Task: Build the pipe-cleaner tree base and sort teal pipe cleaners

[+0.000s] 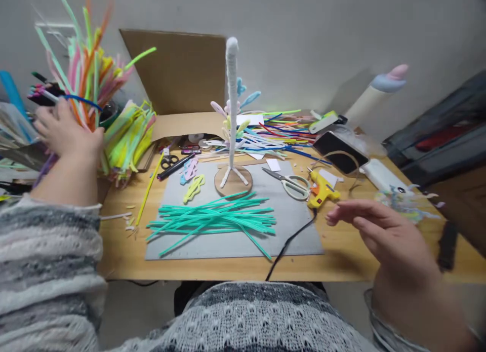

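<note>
My left hand (68, 131) is at the left, wrapped round the lower part of an upright bundle of colourful pipe cleaners (89, 71). My right hand (383, 235) hovers at the right over the table edge, fingers loosely curved and apart, nothing between them. Nearest to it lies a yellow glue gun (322, 190) with a black cord. Teal pipe cleaners (216, 218) lie in a loose pile on a grey mat (296, 243). Behind them a white wrapped stem (232, 99) stands upright on a round wooden base (233, 185).
Scissors (292, 185) lie beside the wooden base. A phone (339, 152) and a white bottle (374, 99) are at the back right. Yellow-green bundles (129, 139) stand at the left before a cardboard sheet (178, 71). Loose coloured pipe cleaners (273, 134) cover the back.
</note>
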The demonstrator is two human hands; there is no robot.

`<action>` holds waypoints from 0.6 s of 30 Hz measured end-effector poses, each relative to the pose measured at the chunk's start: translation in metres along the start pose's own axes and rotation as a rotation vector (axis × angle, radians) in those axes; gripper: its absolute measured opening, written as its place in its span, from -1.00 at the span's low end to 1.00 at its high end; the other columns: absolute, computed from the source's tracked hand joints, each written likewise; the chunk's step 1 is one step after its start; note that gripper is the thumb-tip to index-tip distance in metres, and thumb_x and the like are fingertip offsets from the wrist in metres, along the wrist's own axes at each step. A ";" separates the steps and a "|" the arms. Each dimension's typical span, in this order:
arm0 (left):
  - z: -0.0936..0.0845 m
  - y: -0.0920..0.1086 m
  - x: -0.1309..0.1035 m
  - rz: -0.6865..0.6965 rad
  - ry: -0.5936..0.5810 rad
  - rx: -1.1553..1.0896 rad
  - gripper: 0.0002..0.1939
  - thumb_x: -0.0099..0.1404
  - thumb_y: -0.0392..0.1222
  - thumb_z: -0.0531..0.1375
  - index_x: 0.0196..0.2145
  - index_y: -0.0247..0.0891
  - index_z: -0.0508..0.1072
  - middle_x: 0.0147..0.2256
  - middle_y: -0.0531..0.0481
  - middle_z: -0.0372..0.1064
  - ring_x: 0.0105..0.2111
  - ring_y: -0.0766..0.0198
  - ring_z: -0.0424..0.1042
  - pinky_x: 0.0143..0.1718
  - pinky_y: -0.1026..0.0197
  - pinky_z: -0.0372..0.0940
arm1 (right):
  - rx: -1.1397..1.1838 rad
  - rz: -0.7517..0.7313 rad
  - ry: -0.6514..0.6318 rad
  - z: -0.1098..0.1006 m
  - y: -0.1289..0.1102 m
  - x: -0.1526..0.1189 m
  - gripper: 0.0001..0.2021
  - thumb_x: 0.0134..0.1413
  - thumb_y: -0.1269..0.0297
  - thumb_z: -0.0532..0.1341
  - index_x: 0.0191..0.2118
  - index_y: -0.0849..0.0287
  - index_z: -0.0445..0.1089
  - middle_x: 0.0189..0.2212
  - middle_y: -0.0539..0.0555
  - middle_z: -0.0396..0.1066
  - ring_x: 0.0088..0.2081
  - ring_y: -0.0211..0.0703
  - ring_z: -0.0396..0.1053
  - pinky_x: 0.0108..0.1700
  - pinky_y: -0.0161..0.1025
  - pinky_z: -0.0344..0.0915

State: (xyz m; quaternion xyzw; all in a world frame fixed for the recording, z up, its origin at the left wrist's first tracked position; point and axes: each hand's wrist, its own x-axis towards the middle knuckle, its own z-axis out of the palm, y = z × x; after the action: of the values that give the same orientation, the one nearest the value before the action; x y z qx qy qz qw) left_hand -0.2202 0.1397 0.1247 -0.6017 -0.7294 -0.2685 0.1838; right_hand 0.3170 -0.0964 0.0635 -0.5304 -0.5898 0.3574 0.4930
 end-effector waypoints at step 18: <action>-0.027 0.068 -0.091 0.343 -0.142 -0.028 -0.46 0.24 0.08 0.00 0.05 -0.29 0.34 0.17 -0.21 0.13 0.15 -0.06 0.11 0.13 -0.15 -0.08 | -0.804 0.246 -0.164 -0.002 0.076 0.036 -0.59 -0.01 0.10 0.20 0.00 0.06 0.40 -0.30 0.11 0.48 -0.33 -0.07 0.40 -0.31 -0.21 0.29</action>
State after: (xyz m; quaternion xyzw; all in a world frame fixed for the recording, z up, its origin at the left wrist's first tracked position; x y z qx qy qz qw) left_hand -0.1364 0.0610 0.1037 -0.7372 -0.6235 -0.2001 0.1667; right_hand 0.3414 -0.0475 -0.0003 -0.7167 -0.6516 0.1964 0.1523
